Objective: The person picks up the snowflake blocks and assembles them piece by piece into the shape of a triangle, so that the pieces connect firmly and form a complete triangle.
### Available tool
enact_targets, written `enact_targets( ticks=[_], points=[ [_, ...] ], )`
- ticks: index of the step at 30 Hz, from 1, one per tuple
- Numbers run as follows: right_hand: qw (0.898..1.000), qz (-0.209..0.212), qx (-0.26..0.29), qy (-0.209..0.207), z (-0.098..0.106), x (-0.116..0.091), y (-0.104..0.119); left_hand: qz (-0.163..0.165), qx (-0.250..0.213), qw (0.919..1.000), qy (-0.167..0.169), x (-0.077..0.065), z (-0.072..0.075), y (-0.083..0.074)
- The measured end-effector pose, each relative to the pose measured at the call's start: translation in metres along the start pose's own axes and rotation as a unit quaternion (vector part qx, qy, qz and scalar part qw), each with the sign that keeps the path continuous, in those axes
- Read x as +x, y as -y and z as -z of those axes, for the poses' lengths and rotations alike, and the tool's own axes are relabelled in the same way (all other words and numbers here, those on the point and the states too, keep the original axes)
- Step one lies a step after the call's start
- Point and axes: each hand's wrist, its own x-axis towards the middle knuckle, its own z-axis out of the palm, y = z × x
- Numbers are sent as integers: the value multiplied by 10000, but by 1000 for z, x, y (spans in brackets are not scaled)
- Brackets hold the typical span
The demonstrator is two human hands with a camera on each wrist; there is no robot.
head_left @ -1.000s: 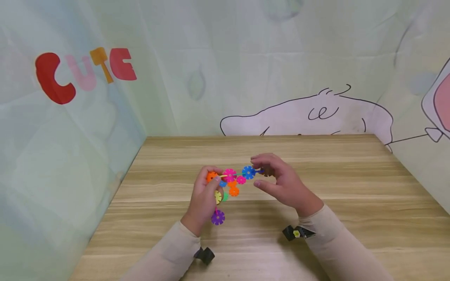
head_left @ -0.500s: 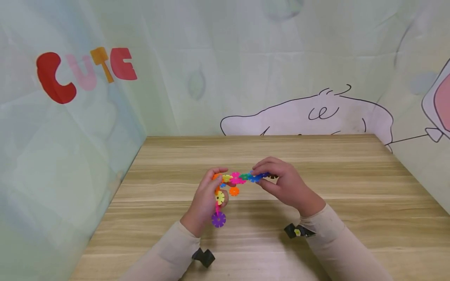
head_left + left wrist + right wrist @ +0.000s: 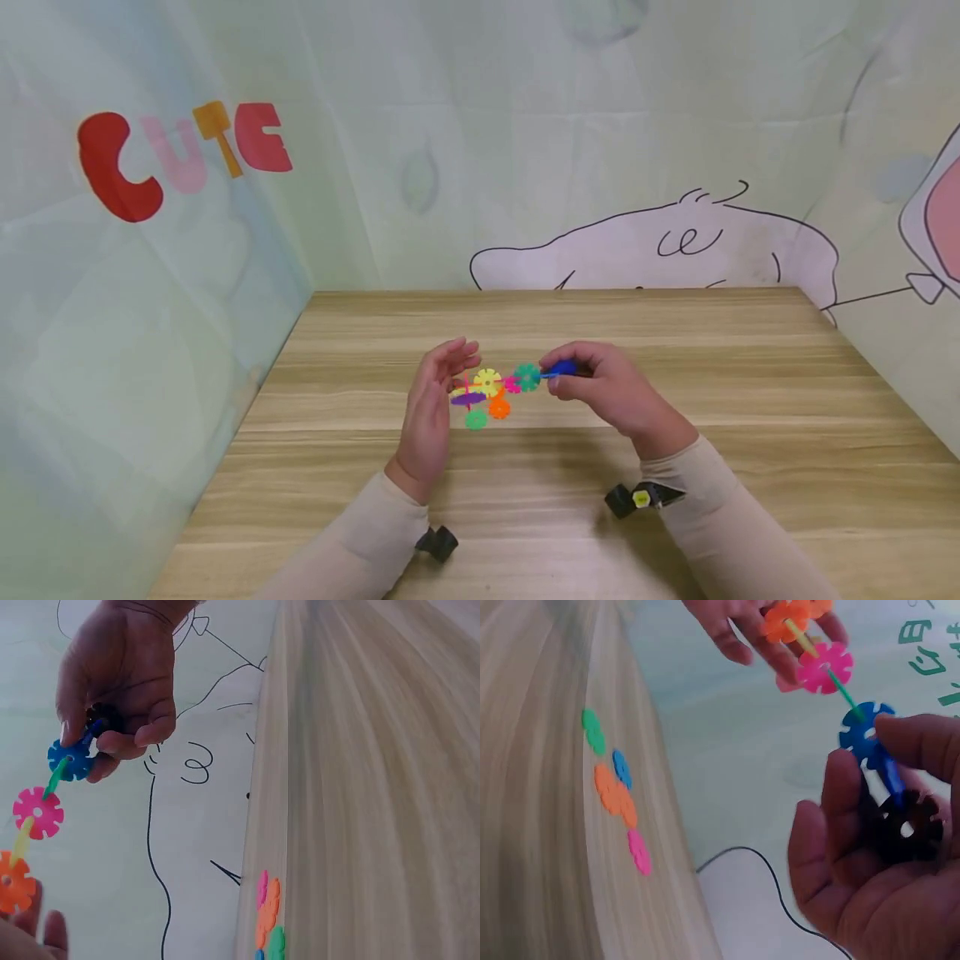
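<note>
A chain of slotted plastic snowflake discs hangs in the air between the hands. My right hand (image 3: 607, 392) pinches it at a blue disc (image 3: 851, 739), with a black disc (image 3: 895, 838) at that end, near the palm. From there the chain runs through a teal disc (image 3: 527, 377), a pink disc (image 3: 838, 666) and a yellow disc (image 3: 487, 382) to an orange disc (image 3: 776, 627). A purple disc (image 3: 468, 399) shows edge-on at the left end. Beside that end, my left hand (image 3: 426, 421) is held up, fingers loosely spread; any contact is unclear.
Loose discs lie on the wooden table (image 3: 525, 533) under the chain: orange ones (image 3: 609, 787), a green pair (image 3: 592, 731), a blue one (image 3: 622, 769) and a pink one (image 3: 639, 852). Printed fabric walls (image 3: 390, 208) stand behind and at the left.
The chain has turned about its length, and its purple end has swung up from below the left hand. The left fingers have loosened from the orange disc; the right hand has closed on the blue disc.
</note>
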Motion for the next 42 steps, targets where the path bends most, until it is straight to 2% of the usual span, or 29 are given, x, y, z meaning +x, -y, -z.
enact_targets(
  ticks=[2, 4, 6, 9, 14, 19, 23, 29, 34, 38, 42],
  points=[
    [9984, -447, 332, 134, -3, 0, 1, -824, 58, 9966, 16, 0, -1, 3],
    [9943, -768, 687, 272, -7, 1, 2, -1379, 110, 9904, 42, 0, -2, 6],
    [9900, -993, 939, 362, -11, 1, 3, -1700, 266, 9851, 57, 0, -3, 7],
    [9841, -1209, 1207, 493, -16, 0, 3, -1825, 614, 9812, -94, 2, -3, 6],
    [9779, -1439, 1380, 627, -21, -1, 3, -1618, 913, 9817, -407, 4, -1, 4],
    [9753, -1495, 1369, 874, -23, -1, 1, -1430, 785, 9859, -364, 6, 2, 3],
    [9730, -1607, 1278, 1052, -22, -2, -1, -1156, 790, 9896, -328, 5, 3, 1],
    [9718, -1552, 1054, 1428, -18, -1, -3, -554, 904, 9940, -277, 4, 4, -3],
    [9679, -1491, 987, 1769, -16, 0, -5, 113, 799, 9963, -306, 4, 5, -8],
    [9655, -1484, 794, 1985, -16, 1, -6, 518, 674, 9960, -279, 5, 5, -11],
    [9721, -1427, 326, 1834, -13, 2, -7, 871, 549, 9944, -237, 6, 4, -11]
  ],
)
